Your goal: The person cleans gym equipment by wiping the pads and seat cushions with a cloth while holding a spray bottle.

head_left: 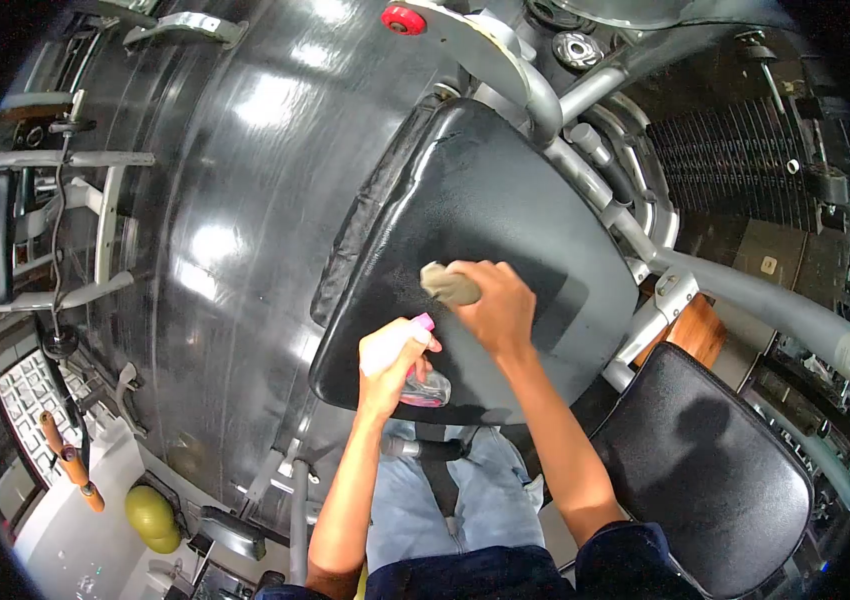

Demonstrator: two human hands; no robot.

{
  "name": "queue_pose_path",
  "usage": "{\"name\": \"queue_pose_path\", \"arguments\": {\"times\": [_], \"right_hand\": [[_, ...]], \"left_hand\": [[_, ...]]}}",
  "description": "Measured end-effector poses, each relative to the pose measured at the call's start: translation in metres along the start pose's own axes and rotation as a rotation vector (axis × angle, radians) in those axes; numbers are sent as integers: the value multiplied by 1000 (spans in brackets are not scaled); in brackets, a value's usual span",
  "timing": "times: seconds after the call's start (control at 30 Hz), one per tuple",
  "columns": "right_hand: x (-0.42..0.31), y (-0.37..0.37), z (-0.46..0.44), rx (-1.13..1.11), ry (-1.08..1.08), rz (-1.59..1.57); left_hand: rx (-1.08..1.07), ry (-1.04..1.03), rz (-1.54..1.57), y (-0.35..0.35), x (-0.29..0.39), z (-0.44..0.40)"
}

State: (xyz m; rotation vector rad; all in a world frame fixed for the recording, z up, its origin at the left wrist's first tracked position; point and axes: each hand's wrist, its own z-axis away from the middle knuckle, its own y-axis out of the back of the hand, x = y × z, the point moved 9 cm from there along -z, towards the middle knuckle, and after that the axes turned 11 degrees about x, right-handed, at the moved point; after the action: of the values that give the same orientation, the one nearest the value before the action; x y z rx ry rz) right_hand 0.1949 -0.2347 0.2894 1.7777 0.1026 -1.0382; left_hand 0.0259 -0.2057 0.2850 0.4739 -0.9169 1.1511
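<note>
A broad black padded surface [520, 180] is spread beneath both hands, its smooth cover marked by a pale sheen and by dark shadow. Over its near part, a clear spray bottle with a pink top [427, 392] is clasped by the left hand [392, 358], the fingers curled round its neck. Just beside it, a bunched beige cloth [455, 286] is pinched in the closed right hand [503, 305]; whether the padding is touched by the cloth cannot be told. At the lower right, a second black pad [700, 465] is seen. The padding is flanked on the right by grey metal tubing [765, 295]. On the left, glossy dark flooring [245, 190] is streaked with reflected light, and a yellow-green ball [153, 520] is seen near a pale wall [75, 530].
</note>
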Motion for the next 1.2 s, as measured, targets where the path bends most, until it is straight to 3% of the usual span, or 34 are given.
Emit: {"name": "queue_pose_path", "arguments": {"times": [0.07,0.2,0.3,0.43,0.67,0.8,0.93,0.97,1.1,1.2], "right_hand": [[19,13,-16,102,-54,127],[29,25,-53,298,-95,78],[11,9,-54,249,-15,47],[-3,-4,-31,-13,57,-86],[31,27,-97,178,37,148],[15,18,-104,238,169,-2],[9,4,-93,-109,266,26],[13,7,-99,-105,265,27],[25,26,-136,105,241,72],[27,27,-141,206,182,70]], "left_hand": [[-1,8,19,-4,0,-4],[39,53,58,-13,-2,-14],[38,90,-41,-20,-9,-19],[0,122,-67,-30,-7,-19],[-69,165,-44,-63,-13,-30],[-83,200,-16,-75,-31,-41],[-69,187,-14,-72,-26,-44],[-66,175,1,-69,-24,-44],[-54,177,36,-69,-23,-48],[11,227,-101,-77,-26,-53]]}}
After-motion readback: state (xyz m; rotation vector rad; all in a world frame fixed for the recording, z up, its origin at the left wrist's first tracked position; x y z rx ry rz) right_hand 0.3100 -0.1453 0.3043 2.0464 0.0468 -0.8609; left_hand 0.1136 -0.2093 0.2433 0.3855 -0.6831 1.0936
